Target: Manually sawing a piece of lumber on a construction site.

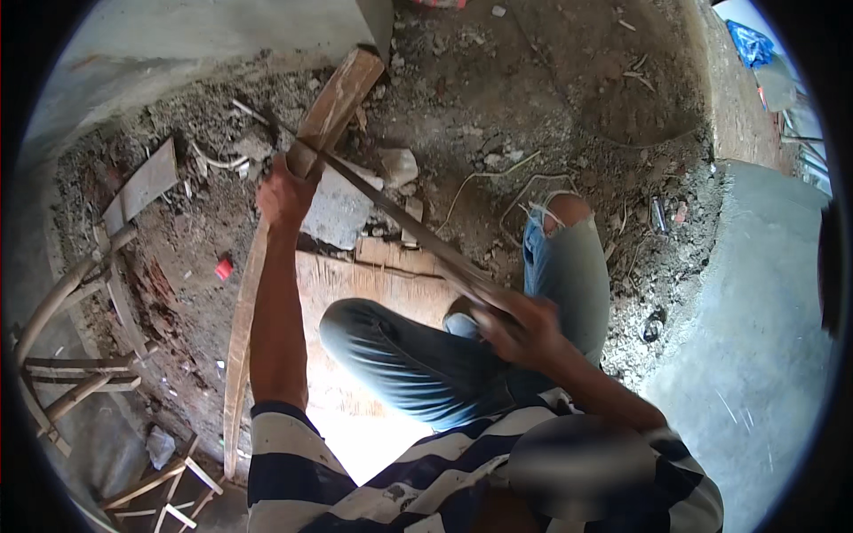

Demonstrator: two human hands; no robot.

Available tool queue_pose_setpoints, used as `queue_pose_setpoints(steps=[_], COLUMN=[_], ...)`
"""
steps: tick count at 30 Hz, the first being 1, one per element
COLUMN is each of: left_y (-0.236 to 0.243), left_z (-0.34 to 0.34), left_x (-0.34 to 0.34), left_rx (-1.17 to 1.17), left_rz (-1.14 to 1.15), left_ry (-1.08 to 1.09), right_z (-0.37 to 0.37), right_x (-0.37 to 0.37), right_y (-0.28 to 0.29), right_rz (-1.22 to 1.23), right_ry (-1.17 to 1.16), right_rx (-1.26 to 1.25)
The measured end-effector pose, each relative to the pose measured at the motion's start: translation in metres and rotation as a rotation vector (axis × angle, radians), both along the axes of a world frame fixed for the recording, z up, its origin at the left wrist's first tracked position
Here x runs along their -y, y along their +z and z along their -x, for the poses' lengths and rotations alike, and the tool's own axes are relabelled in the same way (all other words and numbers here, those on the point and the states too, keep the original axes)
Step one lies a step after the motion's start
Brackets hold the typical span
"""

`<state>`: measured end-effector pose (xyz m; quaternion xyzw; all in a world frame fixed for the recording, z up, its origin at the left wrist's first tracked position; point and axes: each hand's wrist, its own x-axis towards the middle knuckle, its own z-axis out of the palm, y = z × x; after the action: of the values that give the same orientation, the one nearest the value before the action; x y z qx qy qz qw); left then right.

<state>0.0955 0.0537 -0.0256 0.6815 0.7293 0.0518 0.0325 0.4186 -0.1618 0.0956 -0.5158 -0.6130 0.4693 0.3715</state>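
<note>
Blade slanting up-left toward plank

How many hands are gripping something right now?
2: the left hand grips a long wooden strip; the right hand grips a long blade crossing the plank.

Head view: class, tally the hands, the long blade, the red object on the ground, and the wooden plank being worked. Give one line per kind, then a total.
Hands: 2 (left hand, right hand)
Long blade: 1
Wooden plank: 1
Small red object: 1
Total: 5
</note>
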Motion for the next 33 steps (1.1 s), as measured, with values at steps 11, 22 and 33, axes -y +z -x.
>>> queue_pose_setpoints(steps=[11,22,33], left_y=[-0.016,-0.026,-0.009], left_z=[0.003,-0.018,-0.028], left_x=[0.011,0.003,-0.002], left_rx=[0.002,0.03,0.074], left_rz=[-0.035,-0.037,0.063], left_ry=[-0.025,-0.026,-0.014], right_z=[0.072,0.086,0.053], right_x=[-0.081,-0.147,-0.105], right_y=[-0.052,-0.072,-0.084], right_rz=[-0.108,-0.131,-0.2], right_ry=[-0.08,-0.04,-0.068], right_rx=[0.047,-0.027,-0.073])
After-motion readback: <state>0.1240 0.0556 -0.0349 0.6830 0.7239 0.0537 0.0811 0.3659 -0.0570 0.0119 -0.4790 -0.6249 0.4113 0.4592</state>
